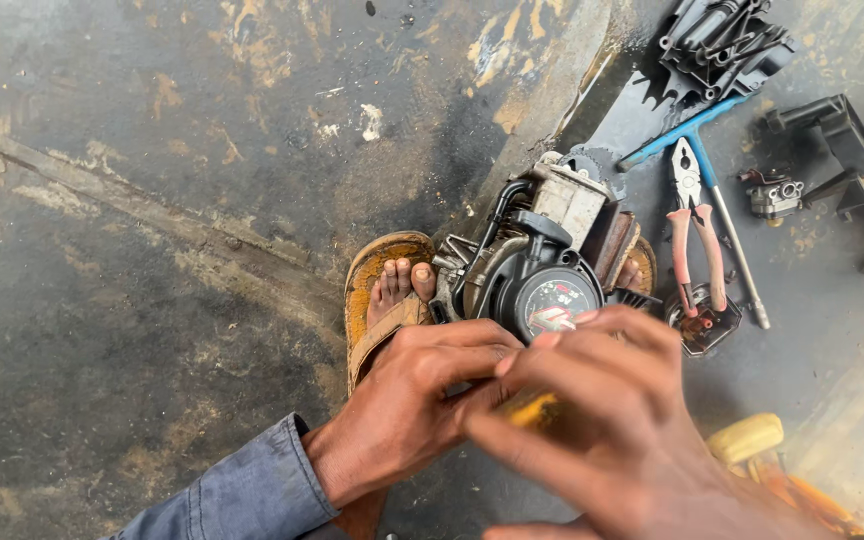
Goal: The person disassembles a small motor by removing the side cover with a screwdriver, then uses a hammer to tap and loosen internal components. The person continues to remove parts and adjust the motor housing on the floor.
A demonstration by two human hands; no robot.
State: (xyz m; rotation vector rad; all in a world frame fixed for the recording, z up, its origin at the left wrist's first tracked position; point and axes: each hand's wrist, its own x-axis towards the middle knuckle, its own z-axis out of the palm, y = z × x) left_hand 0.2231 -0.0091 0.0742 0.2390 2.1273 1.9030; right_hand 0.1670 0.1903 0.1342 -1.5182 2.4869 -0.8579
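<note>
Both hands, left and right, pinched fingers together on a small, blurred yellow object beside the grimy black small engine.

Black engine; pink-handled pliers; blue T-wrench; tan sandal; blue-grey sleeve.

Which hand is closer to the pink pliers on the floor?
The right hand. It is just left of and below the pliers, its fingers reaching toward the small engine beside them. The left hand sits farther left, with the right hand between it and the pliers.
</note>
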